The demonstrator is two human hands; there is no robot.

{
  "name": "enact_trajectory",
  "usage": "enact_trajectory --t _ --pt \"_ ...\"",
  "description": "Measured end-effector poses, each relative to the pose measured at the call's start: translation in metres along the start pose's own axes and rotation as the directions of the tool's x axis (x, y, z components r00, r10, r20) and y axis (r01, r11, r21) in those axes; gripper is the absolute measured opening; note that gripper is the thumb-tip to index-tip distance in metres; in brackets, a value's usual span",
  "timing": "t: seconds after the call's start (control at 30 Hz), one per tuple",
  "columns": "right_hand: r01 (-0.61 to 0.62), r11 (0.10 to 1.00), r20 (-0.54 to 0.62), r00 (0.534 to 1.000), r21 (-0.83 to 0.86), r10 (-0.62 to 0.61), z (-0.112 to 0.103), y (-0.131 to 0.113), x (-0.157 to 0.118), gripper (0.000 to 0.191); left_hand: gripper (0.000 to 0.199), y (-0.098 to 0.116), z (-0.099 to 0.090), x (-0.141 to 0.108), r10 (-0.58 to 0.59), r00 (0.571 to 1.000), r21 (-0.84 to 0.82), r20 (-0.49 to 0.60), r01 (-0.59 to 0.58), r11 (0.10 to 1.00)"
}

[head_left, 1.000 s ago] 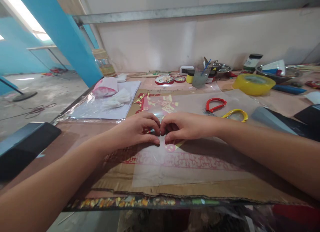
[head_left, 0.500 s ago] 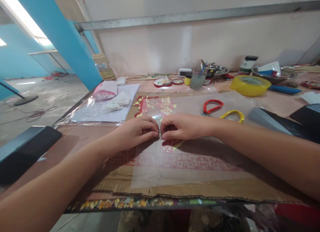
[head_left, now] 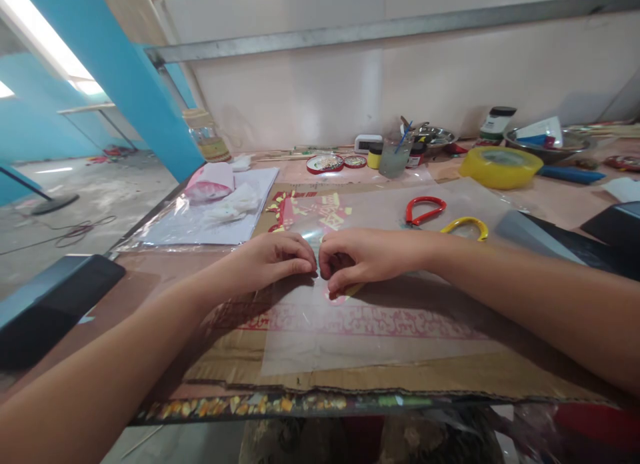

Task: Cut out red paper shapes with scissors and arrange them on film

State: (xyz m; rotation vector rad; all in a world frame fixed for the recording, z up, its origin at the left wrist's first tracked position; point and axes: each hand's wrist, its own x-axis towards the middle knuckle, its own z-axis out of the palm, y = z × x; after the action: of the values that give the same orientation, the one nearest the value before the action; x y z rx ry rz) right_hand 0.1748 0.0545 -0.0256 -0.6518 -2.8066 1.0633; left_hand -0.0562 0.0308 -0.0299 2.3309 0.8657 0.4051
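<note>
Translucent film [head_left: 310, 354] spreads toward six o'clock beneath my left hand [head_left: 280, 259] and right hand [head_left: 373, 252], both half-curled, fingertips nearly meeting, any hold impossible to tell, a red handle [head_left: 408, 215] at two o'clock; light, even fingertip pressure should avoid creasing the film.

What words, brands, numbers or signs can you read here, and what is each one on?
No text can be read for certain.
White label on the black-lidded jar: too blurred.
Character-like marks on the red-and-yellow design, by the translucent sheet: too blurred.
Display of the small white device: too small.
Label on the small red jar: too small.
</note>
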Motion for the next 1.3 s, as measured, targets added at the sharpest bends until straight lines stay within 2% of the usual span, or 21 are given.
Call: enact_trajectory --t 0.17,0.53,0.87,1.3 --pt "0.046 0.998 0.003 0.999 -0.049 -0.045 0.001 0.003 0.000 0.008 0.010 -0.002 -0.003 -0.001 0.079 0.996 0.135 0.040 -0.083 0.987" --pt "0.023 1.000 0.007 1.000 -0.017 -0.023 0.000 0.002 0.001 0.008 0.013 0.014 -0.001 -0.003 0.101 0.994 0.357 0.043 -0.110 0.928" --pt "0.024 0.999 0.012 1.000 -0.048 -0.024 0.000 0.005 0.002 0.008 0.012 0.013 -0.003 -0.003 0.102 0.988 0.405 0.112 -0.140 0.903" --pt "-0.001 0.998 0.015 1.000 -0.060 0.002 0.000 0.001 0.003 0.007 0.012 0.011 -0.004 -0.002 0.117 0.984 0.404 0.132 -0.161 0.901"
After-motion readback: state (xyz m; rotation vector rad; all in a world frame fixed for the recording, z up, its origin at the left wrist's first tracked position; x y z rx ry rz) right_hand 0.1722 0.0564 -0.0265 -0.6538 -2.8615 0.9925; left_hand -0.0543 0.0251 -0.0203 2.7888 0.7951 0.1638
